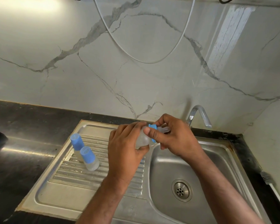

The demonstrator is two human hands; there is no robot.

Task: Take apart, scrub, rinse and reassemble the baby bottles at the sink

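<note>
I hold a clear baby bottle (142, 139) sideways above the left rim of the sink basin (168, 167). My left hand (124, 147) grips its body. My right hand (174, 136) grips the blue collar (152, 126) with its clear teat (164, 129) pointing right; thumb and fingers curl round the ring. Two more bottles stand on the ribbed drainboard (81, 175), each with a blue cap: one farther back (77, 143) and one nearer (89, 157).
A chrome tap (199, 116) rises behind the basin, with no water running. The drain (181, 189) sits in the basin floor. Dark countertop (19, 143) lies to the left. A white cable (275, 189) runs along the right edge, another loops on the marble wall.
</note>
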